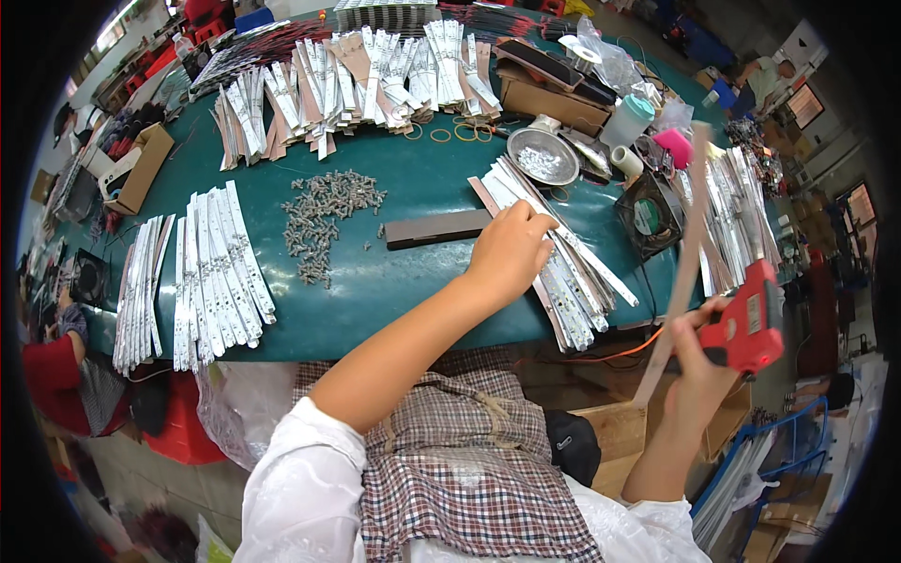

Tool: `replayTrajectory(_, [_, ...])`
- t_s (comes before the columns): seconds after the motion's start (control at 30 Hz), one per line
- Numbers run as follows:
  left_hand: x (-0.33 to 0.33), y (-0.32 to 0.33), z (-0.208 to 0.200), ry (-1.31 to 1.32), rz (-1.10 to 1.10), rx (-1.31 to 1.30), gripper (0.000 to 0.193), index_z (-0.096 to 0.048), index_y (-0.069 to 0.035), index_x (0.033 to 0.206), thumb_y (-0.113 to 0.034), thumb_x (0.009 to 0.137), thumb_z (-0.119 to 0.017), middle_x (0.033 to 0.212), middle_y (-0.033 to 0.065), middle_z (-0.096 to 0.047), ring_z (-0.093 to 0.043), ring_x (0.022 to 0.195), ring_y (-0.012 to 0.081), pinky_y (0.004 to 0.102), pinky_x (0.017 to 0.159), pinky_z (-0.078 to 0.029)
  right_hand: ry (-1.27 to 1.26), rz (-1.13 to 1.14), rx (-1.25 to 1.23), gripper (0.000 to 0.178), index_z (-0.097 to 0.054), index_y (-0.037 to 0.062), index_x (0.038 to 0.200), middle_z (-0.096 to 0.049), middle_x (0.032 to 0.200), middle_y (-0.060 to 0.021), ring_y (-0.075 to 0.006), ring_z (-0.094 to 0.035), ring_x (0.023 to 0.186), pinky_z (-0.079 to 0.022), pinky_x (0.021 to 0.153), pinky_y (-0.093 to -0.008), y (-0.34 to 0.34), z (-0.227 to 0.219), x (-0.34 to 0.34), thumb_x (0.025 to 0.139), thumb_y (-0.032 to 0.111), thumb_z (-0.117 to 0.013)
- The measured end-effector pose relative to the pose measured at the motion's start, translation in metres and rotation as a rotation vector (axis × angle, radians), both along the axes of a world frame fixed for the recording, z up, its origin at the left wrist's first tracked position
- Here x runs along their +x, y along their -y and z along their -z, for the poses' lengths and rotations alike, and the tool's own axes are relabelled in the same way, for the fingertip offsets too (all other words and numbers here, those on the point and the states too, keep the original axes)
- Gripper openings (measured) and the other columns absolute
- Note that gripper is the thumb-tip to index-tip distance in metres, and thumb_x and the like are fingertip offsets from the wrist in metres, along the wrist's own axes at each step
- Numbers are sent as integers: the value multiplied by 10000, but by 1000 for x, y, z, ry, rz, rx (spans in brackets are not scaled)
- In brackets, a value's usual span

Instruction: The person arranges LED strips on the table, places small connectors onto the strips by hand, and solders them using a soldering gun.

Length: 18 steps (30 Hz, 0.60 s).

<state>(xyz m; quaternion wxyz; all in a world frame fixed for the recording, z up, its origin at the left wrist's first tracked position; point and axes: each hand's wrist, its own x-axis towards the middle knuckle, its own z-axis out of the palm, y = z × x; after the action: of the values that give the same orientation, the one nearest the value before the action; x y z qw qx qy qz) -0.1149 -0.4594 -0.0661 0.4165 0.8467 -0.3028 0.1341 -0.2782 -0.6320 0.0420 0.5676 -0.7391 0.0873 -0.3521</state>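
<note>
In the head view, the left hand (510,248) is just below the round silver metal bowl (542,163), fingers curled on a pile of long thin white strips (574,283); I can't tell if they pinch one. Right of and below the bowl, the right hand (702,364) is wrapped round a red plastic power tool (753,324); a long thin brown strip (690,239) seems held too. Taking a strip looks like the step now, and calls for a neat pinch. Left of the bowl, small grey metal screws (324,220) lie on the green counter (394,281). Right of it, a black square fan (648,218) crowds the pile.

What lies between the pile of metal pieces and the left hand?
Between the pile and the left hand, the head view shows a dark bar and some loose pieces.
</note>
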Motion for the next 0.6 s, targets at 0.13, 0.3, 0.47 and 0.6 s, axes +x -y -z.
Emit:
replayTrajectory(0.13, [-55, -27, -52, -797, 468, -380, 330, -634, -30, 1090, -289, 888, -669, 791, -17, -562, -506, 728, 53, 250, 661, -426, -208, -179, 150, 495, -438, 50, 1141, -475, 1018, -52, -90, -575, 797, -466, 662, -219, -47, 13, -21, 741, -146, -654])
replayTrajectory(0.3, [-97, -54, -52, -892, 560, -782, 254, -640, -36, 1025, -271, 942, -591, 805, -40, -567, -481, 715, 30, 201, 637, -392, -401, -387, 273, 506, -435, 40, 1187, -554, 953, -48, -92, -596, 792, -492, 676, -226, -92, 28, -32, 772, -86, -695])
replayTrajectory(0.47, [-97, -120, -66, -717, 136, -712, 291, -630, -66, 809, -282, 962, -508, 650, -62, -495, -375, 525, 12, 184, 465, -263, -295, -123, -55, 259, -579, 21, 1030, -602, 830, -30, -91, -595, 669, -487, 609, -249, -49, -17, -31, 825, 119, -704])
replayTrajectory(0.6, [-92, -152, -60, -702, -4, -768, 291, -595, -66, 780, -279, 961, -513, 577, -67, -432, -342, 472, 10, 181, 433, -235, -354, 239, -550, 262, -580, 38, 1052, -580, 843, -19, -48, -503, 586, -384, 491, -190, 21, -130, -64, 849, 183, -661])
